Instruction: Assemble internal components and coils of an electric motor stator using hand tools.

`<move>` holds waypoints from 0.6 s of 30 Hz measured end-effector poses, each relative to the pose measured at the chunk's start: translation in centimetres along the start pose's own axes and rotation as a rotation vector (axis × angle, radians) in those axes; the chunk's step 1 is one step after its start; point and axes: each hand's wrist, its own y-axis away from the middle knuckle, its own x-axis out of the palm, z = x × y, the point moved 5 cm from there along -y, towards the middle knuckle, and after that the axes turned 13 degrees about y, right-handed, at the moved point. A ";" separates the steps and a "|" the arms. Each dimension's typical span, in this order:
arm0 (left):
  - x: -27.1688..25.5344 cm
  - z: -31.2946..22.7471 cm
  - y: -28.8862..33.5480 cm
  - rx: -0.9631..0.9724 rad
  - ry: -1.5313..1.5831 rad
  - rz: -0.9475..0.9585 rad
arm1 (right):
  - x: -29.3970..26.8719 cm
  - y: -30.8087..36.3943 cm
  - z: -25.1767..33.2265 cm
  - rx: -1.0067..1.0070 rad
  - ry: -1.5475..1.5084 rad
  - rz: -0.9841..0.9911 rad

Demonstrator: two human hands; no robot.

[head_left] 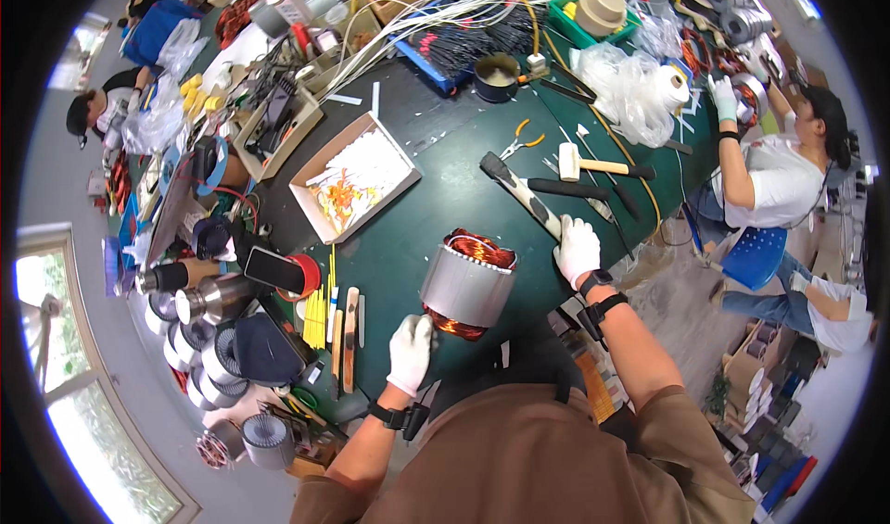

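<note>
A motor stator [468, 283], a grey ribbed cylinder with copper windings bulging from both ends, lies on its side at the near edge of the green table. My left hand [409, 353], in a white glove, is closed at its lower left end, fingertips against the copper winding. In my gloved right hand [578, 249] is the end of a hammer's worn, pale handle; the hammer [524, 195] slants away to the far left, its dark head over the table. Beyond it lie a black-handled tool [567, 189], a white-headed mallet [593, 164] and orange-handled pliers [522, 139].
An open box [355, 183] of white and orange slips stands left of centre. Wooden sticks [349, 339], a phone [273, 268] and metal flasks [218, 299] crowd the left edge. Farther back are a blue tray [450, 47] and a dark pot [496, 77]. A co-worker [769, 167] sits at right.
</note>
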 end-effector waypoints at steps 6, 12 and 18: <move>0.7 4.4 0.7 -0.088 0.266 -0.128 | -9.5 3.6 3.2 -0.180 -0.440 0.037; 2.2 4.9 0.7 -0.054 0.551 -0.153 | -16.0 4.6 6.5 -0.340 -0.341 0.156; 2.5 6.0 0.5 0.000 0.582 -0.143 | -17.4 4.5 6.8 -0.439 -0.325 0.021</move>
